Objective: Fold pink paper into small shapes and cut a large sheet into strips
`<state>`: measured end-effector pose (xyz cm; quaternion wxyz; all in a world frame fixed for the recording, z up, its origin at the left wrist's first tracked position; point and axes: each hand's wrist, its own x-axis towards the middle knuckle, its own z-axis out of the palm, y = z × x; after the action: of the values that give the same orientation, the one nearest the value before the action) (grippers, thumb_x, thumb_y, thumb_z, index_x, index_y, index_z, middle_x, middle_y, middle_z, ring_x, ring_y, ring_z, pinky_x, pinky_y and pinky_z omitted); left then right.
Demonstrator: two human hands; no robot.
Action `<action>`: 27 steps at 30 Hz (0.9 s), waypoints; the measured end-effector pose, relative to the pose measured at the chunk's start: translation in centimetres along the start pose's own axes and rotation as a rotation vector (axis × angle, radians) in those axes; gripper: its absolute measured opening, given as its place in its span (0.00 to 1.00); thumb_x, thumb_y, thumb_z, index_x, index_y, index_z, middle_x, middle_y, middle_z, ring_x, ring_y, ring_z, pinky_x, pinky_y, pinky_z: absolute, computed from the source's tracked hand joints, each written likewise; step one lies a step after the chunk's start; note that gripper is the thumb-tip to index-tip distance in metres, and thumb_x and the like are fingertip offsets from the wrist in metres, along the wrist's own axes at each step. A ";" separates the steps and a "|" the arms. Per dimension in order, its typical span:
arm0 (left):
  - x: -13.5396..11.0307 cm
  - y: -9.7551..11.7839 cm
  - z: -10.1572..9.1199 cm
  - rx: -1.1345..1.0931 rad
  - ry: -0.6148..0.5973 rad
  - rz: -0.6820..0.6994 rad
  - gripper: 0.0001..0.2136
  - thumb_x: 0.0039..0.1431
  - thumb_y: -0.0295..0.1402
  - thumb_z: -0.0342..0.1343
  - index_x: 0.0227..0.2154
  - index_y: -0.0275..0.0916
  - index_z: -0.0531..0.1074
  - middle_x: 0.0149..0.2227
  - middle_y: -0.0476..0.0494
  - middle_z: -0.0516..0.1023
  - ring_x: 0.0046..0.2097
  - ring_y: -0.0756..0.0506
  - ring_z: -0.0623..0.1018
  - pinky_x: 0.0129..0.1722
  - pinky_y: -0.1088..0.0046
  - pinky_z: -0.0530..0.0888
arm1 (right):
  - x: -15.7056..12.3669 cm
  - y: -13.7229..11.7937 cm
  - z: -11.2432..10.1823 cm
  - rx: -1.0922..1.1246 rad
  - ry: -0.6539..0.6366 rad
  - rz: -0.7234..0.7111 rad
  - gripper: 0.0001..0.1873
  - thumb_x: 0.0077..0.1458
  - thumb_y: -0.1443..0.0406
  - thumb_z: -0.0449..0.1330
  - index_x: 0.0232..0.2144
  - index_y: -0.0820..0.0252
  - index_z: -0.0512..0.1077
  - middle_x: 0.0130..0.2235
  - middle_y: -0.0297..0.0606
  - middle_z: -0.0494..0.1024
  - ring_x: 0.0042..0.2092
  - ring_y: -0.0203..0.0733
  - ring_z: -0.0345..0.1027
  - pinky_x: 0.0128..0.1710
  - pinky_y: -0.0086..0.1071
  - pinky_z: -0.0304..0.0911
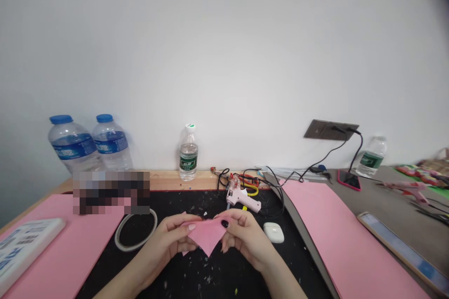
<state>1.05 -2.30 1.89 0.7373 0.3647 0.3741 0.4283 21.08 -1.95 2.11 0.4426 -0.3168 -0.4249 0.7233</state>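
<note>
While left grip (170,236) and right grip (245,234) pinch pink paper (207,234) edges | tip (208,250) hangs free

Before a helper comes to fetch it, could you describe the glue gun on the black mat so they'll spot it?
Find the black mat in front of the wall, then look just beyond the right hand, which pinches a pink paper piece. The glue gun lies there by a yellow loop. Its pale pink pistol shape sets it apart from the rounded white case.
</note>
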 end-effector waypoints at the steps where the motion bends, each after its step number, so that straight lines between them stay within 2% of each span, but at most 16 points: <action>1: 0.0 0.0 -0.1 -0.027 -0.010 -0.009 0.09 0.45 0.32 0.61 0.31 0.34 0.76 0.26 0.45 0.78 0.28 0.49 0.75 0.29 0.76 0.71 | -0.1 -0.1 0.0 0.018 -0.002 0.011 0.11 0.47 0.67 0.60 0.35 0.70 0.71 0.21 0.40 0.75 0.20 0.34 0.69 0.22 0.26 0.65; 5: -0.1 0.3 -0.2 -0.093 -0.110 -0.007 0.08 0.45 0.33 0.57 0.27 0.33 0.76 0.26 0.44 0.76 0.31 0.46 0.75 0.32 0.73 0.70 | -0.3 -0.3 0.1 0.087 -0.009 0.021 0.09 0.44 0.67 0.57 0.29 0.69 0.71 0.20 0.41 0.75 0.22 0.37 0.70 0.24 0.29 0.65; 8: 0.0 0.2 0.0 0.024 -0.132 0.045 0.12 0.50 0.38 0.53 0.25 0.33 0.74 0.25 0.45 0.74 0.28 0.47 0.73 0.29 0.74 0.68 | -0.1 -0.2 0.3 0.042 0.028 -0.008 0.12 0.46 0.61 0.55 0.25 0.67 0.69 0.21 0.40 0.74 0.22 0.39 0.69 0.24 0.32 0.65; 10: 0.2 -0.1 0.0 0.235 -0.089 0.108 0.11 0.50 0.38 0.54 0.25 0.34 0.72 0.22 0.49 0.70 0.25 0.50 0.70 0.25 0.77 0.65 | 0.0 0.0 0.5 -0.133 0.112 -0.031 0.10 0.43 0.63 0.58 0.20 0.65 0.66 0.18 0.35 0.71 0.19 0.36 0.66 0.20 0.29 0.62; 12: 0.4 -0.5 0.0 0.450 -0.048 0.178 0.08 0.49 0.35 0.57 0.29 0.36 0.70 0.20 0.54 0.68 0.23 0.52 0.66 0.24 0.79 0.61 | 0.1 0.4 0.7 -0.359 0.175 -0.057 0.06 0.39 0.70 0.60 0.18 0.64 0.64 0.16 0.29 0.67 0.17 0.32 0.61 0.18 0.25 0.57; 13: 0.5 -0.7 -0.1 0.531 -0.042 0.200 0.09 0.48 0.34 0.58 0.32 0.37 0.69 0.20 0.55 0.67 0.23 0.52 0.65 0.24 0.79 0.60 | 0.1 0.5 0.9 -0.455 0.179 -0.073 0.05 0.38 0.73 0.60 0.20 0.63 0.65 0.16 0.27 0.66 0.17 0.31 0.60 0.18 0.23 0.55; 15: 0.5 -1.0 -0.1 0.655 -0.055 0.195 0.10 0.47 0.32 0.57 0.35 0.38 0.69 0.20 0.55 0.69 0.23 0.52 0.65 0.24 0.79 0.59 | 0.1 0.7 1.1 -0.601 0.147 -0.102 0.10 0.37 0.77 0.58 0.26 0.63 0.69 0.18 0.26 0.66 0.19 0.29 0.59 0.19 0.22 0.52; 18: 0.5 -1.1 0.0 0.795 -0.077 0.169 0.07 0.48 0.33 0.55 0.27 0.35 0.73 0.19 0.53 0.69 0.23 0.52 0.64 0.23 0.78 0.57 | -0.1 0.9 1.3 -0.769 0.101 -0.141 0.13 0.39 0.77 0.57 0.29 0.62 0.72 0.20 0.27 0.68 0.22 0.29 0.59 0.23 0.22 0.52; 20: 0.4 -1.1 0.1 0.829 -0.073 0.178 0.08 0.49 0.34 0.55 0.23 0.34 0.73 0.18 0.54 0.67 0.22 0.52 0.63 0.23 0.78 0.56 | -0.2 1.0 1.4 -0.848 0.102 -0.157 0.08 0.41 0.76 0.56 0.25 0.63 0.72 0.21 0.28 0.68 0.23 0.30 0.59 0.24 0.22 0.52; 22: 0.3 -1.1 0.3 0.818 -0.067 0.176 0.08 0.48 0.34 0.55 0.22 0.34 0.73 0.17 0.54 0.67 0.22 0.52 0.63 0.23 0.79 0.57 | -0.3 1.1 1.3 -0.879 0.110 -0.147 0.06 0.42 0.75 0.56 0.20 0.64 0.71 0.20 0.29 0.67 0.23 0.30 0.59 0.22 0.22 0.51; 27: 0.3 -0.7 0.2 0.742 -0.060 0.151 0.10 0.50 0.37 0.53 0.25 0.35 0.75 0.21 0.51 0.73 0.25 0.50 0.69 0.24 0.78 0.63 | 0.2 1.4 0.6 -0.768 0.181 -0.027 0.09 0.46 0.68 0.55 0.16 0.62 0.62 0.14 0.26 0.62 0.16 0.29 0.56 0.15 0.21 0.46</action>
<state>1.63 -2.36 1.29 0.5322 0.6458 0.4541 0.3059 20.02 -2.32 1.08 0.3368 -0.5161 -0.6281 0.4750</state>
